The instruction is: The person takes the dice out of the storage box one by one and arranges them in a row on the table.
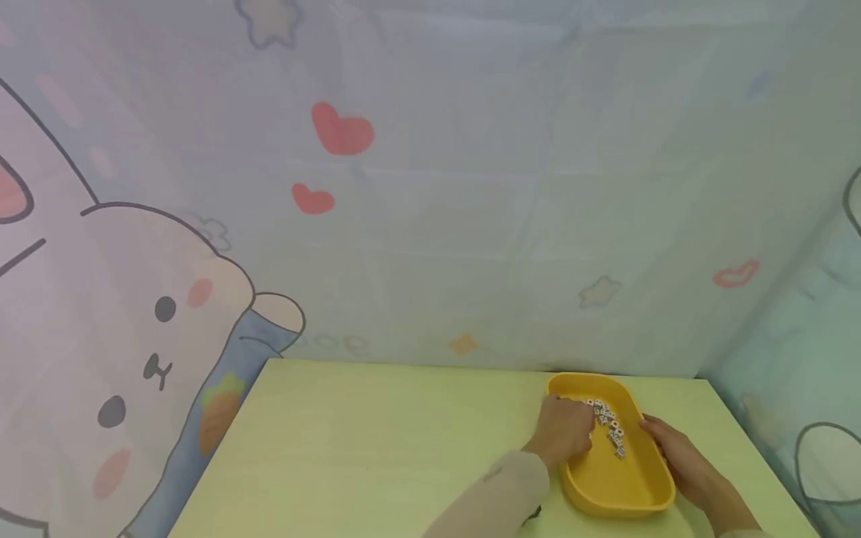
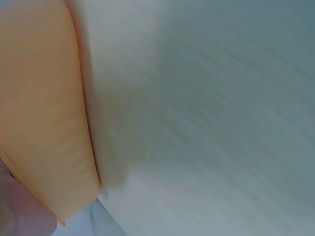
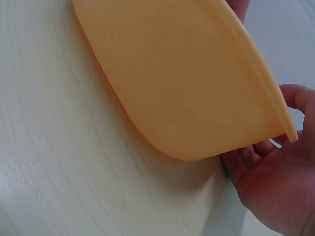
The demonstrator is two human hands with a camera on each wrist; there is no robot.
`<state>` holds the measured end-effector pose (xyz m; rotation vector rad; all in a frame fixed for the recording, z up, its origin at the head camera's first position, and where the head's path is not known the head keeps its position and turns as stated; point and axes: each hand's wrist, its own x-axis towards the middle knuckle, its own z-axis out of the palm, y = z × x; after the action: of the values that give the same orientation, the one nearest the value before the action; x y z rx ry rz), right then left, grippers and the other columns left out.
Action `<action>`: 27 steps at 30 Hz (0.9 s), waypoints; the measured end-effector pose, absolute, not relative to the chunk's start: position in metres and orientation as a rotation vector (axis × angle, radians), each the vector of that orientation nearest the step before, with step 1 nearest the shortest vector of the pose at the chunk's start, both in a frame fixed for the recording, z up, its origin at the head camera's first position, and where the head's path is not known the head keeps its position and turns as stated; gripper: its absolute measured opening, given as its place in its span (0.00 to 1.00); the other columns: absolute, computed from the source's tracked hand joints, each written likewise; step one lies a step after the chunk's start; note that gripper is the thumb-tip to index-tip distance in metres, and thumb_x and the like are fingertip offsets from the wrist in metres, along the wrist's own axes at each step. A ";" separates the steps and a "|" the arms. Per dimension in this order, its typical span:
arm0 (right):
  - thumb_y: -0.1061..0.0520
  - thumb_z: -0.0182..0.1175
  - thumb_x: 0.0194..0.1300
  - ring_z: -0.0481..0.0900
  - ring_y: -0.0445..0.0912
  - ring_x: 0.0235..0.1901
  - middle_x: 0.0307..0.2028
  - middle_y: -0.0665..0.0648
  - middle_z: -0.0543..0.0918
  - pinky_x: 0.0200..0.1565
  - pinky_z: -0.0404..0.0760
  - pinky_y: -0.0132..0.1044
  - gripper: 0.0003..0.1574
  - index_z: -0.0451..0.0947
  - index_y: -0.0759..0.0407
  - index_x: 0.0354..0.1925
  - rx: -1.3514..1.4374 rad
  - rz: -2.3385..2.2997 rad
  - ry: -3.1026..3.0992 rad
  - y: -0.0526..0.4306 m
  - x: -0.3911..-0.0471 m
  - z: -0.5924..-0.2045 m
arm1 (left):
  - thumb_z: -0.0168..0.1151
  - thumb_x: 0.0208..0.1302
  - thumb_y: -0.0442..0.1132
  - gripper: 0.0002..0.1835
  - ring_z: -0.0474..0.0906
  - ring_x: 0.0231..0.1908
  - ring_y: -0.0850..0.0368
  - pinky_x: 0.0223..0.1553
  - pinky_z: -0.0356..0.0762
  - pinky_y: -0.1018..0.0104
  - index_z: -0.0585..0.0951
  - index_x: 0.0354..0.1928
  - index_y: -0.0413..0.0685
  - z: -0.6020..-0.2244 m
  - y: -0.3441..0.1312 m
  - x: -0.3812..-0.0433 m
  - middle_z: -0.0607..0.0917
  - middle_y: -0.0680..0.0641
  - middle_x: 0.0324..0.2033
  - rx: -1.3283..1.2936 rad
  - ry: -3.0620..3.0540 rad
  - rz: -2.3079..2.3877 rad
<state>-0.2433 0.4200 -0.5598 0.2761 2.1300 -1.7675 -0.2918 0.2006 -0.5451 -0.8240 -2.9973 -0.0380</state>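
Head view: I locate the yellow, round-cornered plastic tray (image 1: pixel 619 489) on the right part of the pale, wood-grained desk (image 1: pixel 390 448), near the printed fabric backdrop (image 1: pixel 471 239). Small white cubes (image 1: pixel 604 417) with dark markings lie inside the tray, in a loose trail from the far end toward the middle. Left hand: I observe the bare left hand (image 1: pixel 565 430) over the tray's left rim, bent down into the interior beside the cubes. Grip state: the fingertips are hidden, so I cannot tell whether a cube is held. A pale sleeve (image 1: pixel 498 493) covers the left forearm. Right hand: I observe the bare right hand (image 1: pixel 679 456) at the tray's right side. Grip state: narrow, holding the tray; in the right wrist view, fingers (image 3: pixel 251 157) meet the outer wall below the rim. Left wrist view: I see the outer wall above a blurred fingertip (image 2: pixel 27 209) at lower left.
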 end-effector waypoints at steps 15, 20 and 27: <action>0.34 0.41 0.85 0.78 0.37 0.56 0.80 0.74 0.50 0.58 0.83 0.41 0.54 0.32 0.67 0.84 0.291 -1.797 2.092 0.426 -0.246 -0.570 | 0.73 0.66 0.55 0.06 0.73 0.29 0.67 0.54 0.68 0.65 0.83 0.32 0.74 -0.546 0.201 -0.291 0.80 0.70 0.25 -0.817 -3.031 -0.006; 0.33 0.41 0.85 0.79 0.34 0.53 0.79 0.74 0.52 0.57 0.84 0.41 0.55 0.32 0.67 0.84 0.283 -1.819 2.086 0.429 -0.251 -0.571 | 0.72 0.67 0.55 0.04 0.76 0.33 0.69 0.53 0.68 0.66 0.84 0.39 0.78 -0.547 0.200 -0.295 0.82 0.73 0.30 -0.800 -3.009 -0.031; 0.32 0.41 0.85 0.79 0.35 0.54 0.79 0.75 0.51 0.58 0.84 0.42 0.55 0.31 0.66 0.84 0.281 -1.810 2.074 0.430 -0.251 -0.567 | 0.71 0.68 0.54 0.04 0.73 0.31 0.69 0.52 0.67 0.67 0.84 0.36 0.76 -0.546 0.201 -0.297 0.79 0.72 0.27 -0.816 -2.994 -0.093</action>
<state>-0.2512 0.4304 -0.5666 0.2813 2.0740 -1.8096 -0.2972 0.2013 -0.5463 -0.8161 -2.9940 -0.0930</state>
